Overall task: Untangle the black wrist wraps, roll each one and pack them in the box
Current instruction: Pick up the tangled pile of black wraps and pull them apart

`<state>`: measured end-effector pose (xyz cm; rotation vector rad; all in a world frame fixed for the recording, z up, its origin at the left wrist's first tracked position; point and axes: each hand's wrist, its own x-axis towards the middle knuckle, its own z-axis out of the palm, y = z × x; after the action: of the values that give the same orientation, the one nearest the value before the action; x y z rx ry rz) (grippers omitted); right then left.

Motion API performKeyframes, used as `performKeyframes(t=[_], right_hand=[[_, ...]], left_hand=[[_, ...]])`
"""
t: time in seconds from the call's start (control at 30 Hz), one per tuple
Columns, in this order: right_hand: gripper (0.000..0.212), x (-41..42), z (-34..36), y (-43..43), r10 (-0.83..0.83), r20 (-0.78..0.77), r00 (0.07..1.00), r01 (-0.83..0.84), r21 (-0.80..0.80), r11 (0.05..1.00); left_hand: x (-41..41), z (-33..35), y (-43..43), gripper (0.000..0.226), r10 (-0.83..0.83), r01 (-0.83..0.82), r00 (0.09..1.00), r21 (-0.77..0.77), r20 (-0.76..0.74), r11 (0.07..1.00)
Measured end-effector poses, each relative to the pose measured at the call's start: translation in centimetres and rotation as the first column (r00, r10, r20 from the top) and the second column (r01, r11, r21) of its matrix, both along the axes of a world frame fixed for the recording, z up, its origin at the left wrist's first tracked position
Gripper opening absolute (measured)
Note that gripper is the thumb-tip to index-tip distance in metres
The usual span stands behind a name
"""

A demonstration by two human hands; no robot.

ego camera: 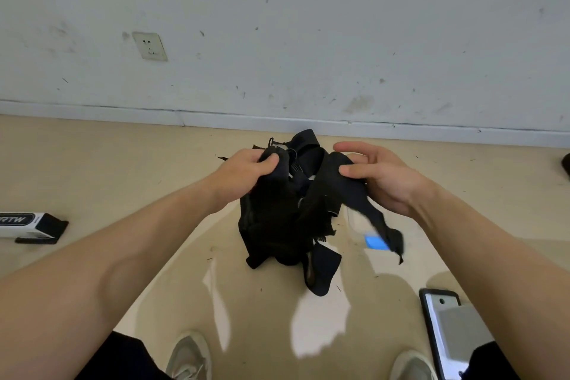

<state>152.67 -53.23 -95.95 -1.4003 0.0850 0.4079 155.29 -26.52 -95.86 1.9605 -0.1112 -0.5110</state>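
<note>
A white-and-black cardboard box [30, 227] lies on the glossy beige floor [123, 170], far left. My left hand [243, 174] curls its fingers [271, 161] round the black wrist wraps [287, 216], a limp woven tangle hanging above the floor. My right hand [382, 179] pinches one flat band of them, its blurred tail perhaps frayed.

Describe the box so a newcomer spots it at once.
From the white wall socket, go down and left to the beige floor. At the picture's left edge lies a long white cardboard box with black end flaps. Only it bears lettering, ending RTW.
</note>
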Motion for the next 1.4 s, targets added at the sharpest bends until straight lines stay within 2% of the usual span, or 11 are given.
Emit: performKeyframes(t=[0.1, 0.2, 0.5, 0.7, 0.97, 1.1, 1.2, 1.23, 1.3, 1.33, 1.4], right_hand=[[0.052, 0.0, -0.1, 0.3, 0.043, -0.006, 0.999, -0.043, 0.003, 0.999], [0.04, 0.0, -0.1, 0.3, 0.003, -0.023, 1.0, -0.003, -0.001, 1.0], [0.03, 0.2, -0.1, 1.0, -0.303, -0.181, 0.936, 0.316, 0.05, 0.947], [0.046, -0.1, 1.2, 2.1, -0.217, -0.296, 0.93, 0.308, 0.307, 0.9], [0.054, -0.1, 0.7, 2.5, -0.181, -0.241, 0.954, 0.258, 0.346, 0.902], [0.042, -0.7, 1.4, 2.6, -0.089, -0.136, 0.987, 0.113, 0.179, 0.977], [0.057, -1.2, 1.5, 2.4, 0.04, 0.036, 0.999, -0.038, -0.059, 0.998], [0.056, -1.3, 1.6, 2.5, 0.097, 0.17, 0.981, -0.052, -0.252, 0.966], [0.048, -1.3, 1.7, 2.8, 0.243, 0.403, 0.882, 0.045, -0.586, 0.809], [0.05, -1.3, 2.0, 3.0, 0.275, 0.445, 0.852, 0.096, -0.65, 0.754], [0.053, -1.3, 2.6, 3.4, 0.334, 0.497, 0.801, 0.119, -0.68, 0.724]], left_hand=[[-0.4, 0.3, -0.3, 0.032, -0.053, 0.053, 0.999, 0.01, -0.012, 0.999], [-0.4, 0.2, -0.6, 0.033, -0.071, 0.072, 0.997, 0.033, -0.03, 0.997], [-1.4, 0.6, -1.5, 0.032, -0.047, 0.05, 0.998, -0.083, 0.039, 0.995], [-2.3, 1.5, -2.9, 0.032, -0.047, -0.001, 0.991, -0.366, -0.123, 0.931], [-1.6, 2.0, -2.8, 0.037, 0.02, -0.066, 0.993, -0.421, -0.114, 0.905], [-1.2, 2.3, -2.6, 0.033, 0.167, -0.223, 0.973, -0.458, -0.161, 0.86], [-0.7, 3.1, -2.2, 0.03, 0.287, -0.392, 0.917, -0.489, -0.279, 0.779], [-0.6, 3.3, -2.1, 0.029, 0.295, -0.421, 0.902, -0.496, -0.314, 0.759], [-0.7, 3.7, -1.9, 0.029, 0.272, -0.434, 0.889, -0.487, -0.368, 0.758], [-0.8, 3.8, -1.8, 0.031, 0.25, -0.421, 0.889, -0.468, -0.383, 0.777], [-1.0, 3.5, -1.7, 0.039, 0.209, -0.38, 0.894, -0.424, -0.396, 0.822]])
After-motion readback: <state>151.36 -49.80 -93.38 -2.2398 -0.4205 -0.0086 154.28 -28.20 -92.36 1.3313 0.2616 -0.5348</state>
